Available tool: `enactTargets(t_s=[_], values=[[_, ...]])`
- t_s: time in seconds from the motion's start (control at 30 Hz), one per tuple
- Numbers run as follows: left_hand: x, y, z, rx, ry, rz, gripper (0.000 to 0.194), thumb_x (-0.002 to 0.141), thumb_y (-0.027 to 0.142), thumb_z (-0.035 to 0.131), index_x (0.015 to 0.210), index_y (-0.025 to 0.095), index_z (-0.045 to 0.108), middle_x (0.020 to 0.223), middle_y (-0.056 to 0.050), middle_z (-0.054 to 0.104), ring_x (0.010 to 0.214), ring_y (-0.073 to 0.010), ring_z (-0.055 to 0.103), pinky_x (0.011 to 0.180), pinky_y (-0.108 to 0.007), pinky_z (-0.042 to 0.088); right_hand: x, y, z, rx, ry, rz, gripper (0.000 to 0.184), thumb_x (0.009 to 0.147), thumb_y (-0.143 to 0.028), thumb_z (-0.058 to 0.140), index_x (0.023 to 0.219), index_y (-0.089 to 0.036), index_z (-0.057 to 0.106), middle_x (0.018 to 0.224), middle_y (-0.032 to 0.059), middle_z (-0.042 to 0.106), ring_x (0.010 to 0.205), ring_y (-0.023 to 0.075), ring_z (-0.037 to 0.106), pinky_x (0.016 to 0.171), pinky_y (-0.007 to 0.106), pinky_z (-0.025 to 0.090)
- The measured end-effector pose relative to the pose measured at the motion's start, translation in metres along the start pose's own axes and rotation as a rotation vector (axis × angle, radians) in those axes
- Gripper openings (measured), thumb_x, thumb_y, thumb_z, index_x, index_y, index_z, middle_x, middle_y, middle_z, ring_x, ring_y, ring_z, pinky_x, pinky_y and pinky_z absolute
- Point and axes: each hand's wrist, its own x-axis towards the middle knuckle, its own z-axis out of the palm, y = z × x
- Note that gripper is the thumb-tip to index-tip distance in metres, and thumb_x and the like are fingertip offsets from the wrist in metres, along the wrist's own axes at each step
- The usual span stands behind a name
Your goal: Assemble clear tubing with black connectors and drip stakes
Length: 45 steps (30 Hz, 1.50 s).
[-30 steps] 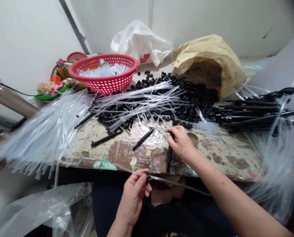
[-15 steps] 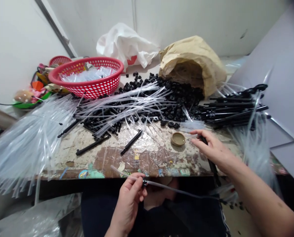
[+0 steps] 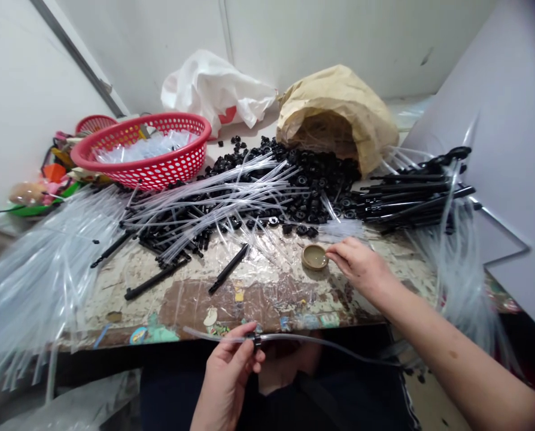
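Note:
Low in front of the table's edge, my left hand (image 3: 231, 365) is closed, pinching a small black plastic fitting (image 3: 255, 341). A thin clear plastic tube (image 3: 315, 340) passes through that fitting and sticks out on both sides, its long end trailing right. My right hand (image 3: 361, 263) is over the table, fingers pressed together at the right rim of a small round dish (image 3: 315, 257). A little liquid seems to lie in the dish. Whatever the fingertips pinch is too small or hidden to make out. To the left lies a short black tube (image 3: 228, 269).
A red basket (image 3: 155, 170) of clear pieces stands back left. Behind the heap of black fittings (image 3: 321, 173) sits a brown paper bag (image 3: 339, 90). Clear tubes (image 3: 47, 269) overhang the left edge. Black tubes (image 3: 406, 203) are piled right, beside a pale panel (image 3: 496, 149).
My right hand carried a black tube away to the right, which no longer shows in it, then came back to the dish. The view swung right; my left hand kept its hold.

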Motion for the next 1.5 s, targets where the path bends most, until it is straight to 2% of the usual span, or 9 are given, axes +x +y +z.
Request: enactTargets(t_s=[0.1, 0.2, 0.3, 0.37, 0.43, 0.57, 1.0, 1.13, 1.5], values=[[0.001, 0.0, 0.001, 0.004, 0.002, 0.003, 0.032, 0.059, 0.028, 0.075, 0.088, 0.015, 0.069, 0.061, -0.003, 0.063, 0.054, -0.0106, 0.056, 0.049, -0.02, 0.043, -0.001, -0.003, -0.007, 0.128, 0.044, 0.018, 0.024, 0.085, -0.032, 0.043, 0.084, -0.02, 0.063, 0.08, 0.007, 0.057, 0.076, 0.0202, 0.055, 0.069, 0.032, 0.044], [0.004, -0.001, 0.003, 0.012, 0.029, 0.023, 0.03, 0.061, 0.029, 0.073, 0.087, 0.014, 0.069, 0.064, -0.003, 0.064, 0.052, -0.0085, 0.055, 0.046, -0.018, 0.04, -0.008, -0.016, -0.014, 0.426, 0.034, 0.205, 0.023, 0.081, -0.038, 0.049, 0.084, -0.02, 0.063, 0.07, 0.0037, 0.059, 0.064, 0.0172, 0.055, 0.059, 0.03, 0.045], [0.006, 0.0, 0.008, -0.038, 0.046, 0.047, 0.028, 0.064, 0.028, 0.072, 0.087, 0.014, 0.069, 0.067, -0.002, 0.065, 0.051, -0.0059, 0.053, 0.047, -0.016, 0.039, -0.022, -0.041, -0.018, 0.853, -0.115, 0.459, 0.028, 0.077, -0.044, 0.054, 0.091, -0.02, 0.06, 0.055, -0.0022, 0.053, 0.044, 0.0104, 0.047, 0.042, 0.023, 0.039], [0.007, 0.001, 0.012, -0.092, 0.042, 0.055, 0.028, 0.065, 0.028, 0.071, 0.089, 0.014, 0.068, 0.071, -0.003, 0.065, 0.052, -0.0057, 0.053, 0.048, -0.015, 0.039, -0.034, -0.062, -0.018, 1.041, -0.232, 0.507, 0.03, 0.076, -0.044, 0.057, 0.092, -0.019, 0.06, 0.053, -0.0034, 0.052, 0.042, 0.0084, 0.046, 0.039, 0.02, 0.038], [0.008, 0.003, 0.016, -0.14, 0.034, 0.065, 0.028, 0.066, 0.028, 0.07, 0.09, 0.013, 0.068, 0.073, -0.004, 0.066, 0.054, -0.0058, 0.054, 0.049, -0.015, 0.04, -0.046, -0.081, -0.015, 1.105, -0.35, 0.485, 0.028, 0.077, -0.042, 0.057, 0.092, -0.019, 0.06, 0.054, -0.0034, 0.053, 0.043, 0.0077, 0.048, 0.04, 0.019, 0.039], [0.006, 0.006, 0.02, -0.202, 0.037, 0.076, 0.029, 0.066, 0.029, 0.07, 0.089, 0.011, 0.067, 0.071, -0.005, 0.066, 0.053, -0.0058, 0.054, 0.049, -0.015, 0.04, -0.059, -0.104, -0.003, 1.051, -0.473, 0.36, 0.023, 0.081, -0.038, 0.051, 0.091, -0.02, 0.061, 0.056, -0.0034, 0.053, 0.042, 0.007, 0.049, 0.04, 0.019, 0.041], [0.001, 0.004, 0.017, -0.193, 0.011, 0.066, 0.028, 0.068, 0.031, 0.068, 0.087, 0.01, 0.067, 0.064, -0.001, 0.062, 0.052, -0.0054, 0.054, 0.045, -0.014, 0.039, -0.057, -0.115, 0.006, 0.819, -0.29, 0.129, 0.018, 0.083, -0.028, 0.048, 0.086, -0.017, 0.063, 0.074, 0.0026, 0.061, 0.049, 0.0074, 0.054, 0.046, 0.02, 0.046], [0.0, 0.004, 0.017, -0.203, 0.009, 0.058, 0.029, 0.067, 0.032, 0.069, 0.086, 0.01, 0.067, 0.065, -0.002, 0.062, 0.052, -0.0054, 0.054, 0.046, -0.014, 0.039, -0.058, -0.117, 0.007, 0.801, -0.288, 0.131, 0.02, 0.083, -0.029, 0.048, 0.087, -0.017, 0.064, 0.071, 0.0025, 0.062, 0.047, 0.0074, 0.054, 0.045, 0.019, 0.047], [-0.002, 0.002, 0.017, -0.22, -0.056, 0.057, 0.028, 0.069, 0.031, 0.068, 0.088, 0.01, 0.066, 0.062, -0.002, 0.062, 0.052, -0.0059, 0.053, 0.047, -0.014, 0.039, -0.056, -0.128, 0.005, 0.864, -0.406, 0.317, 0.02, 0.075, -0.031, 0.054, 0.085, -0.017, 0.065, 0.067, 0.0017, 0.066, 0.045, 0.0078, 0.055, 0.042, 0.019, 0.047]])
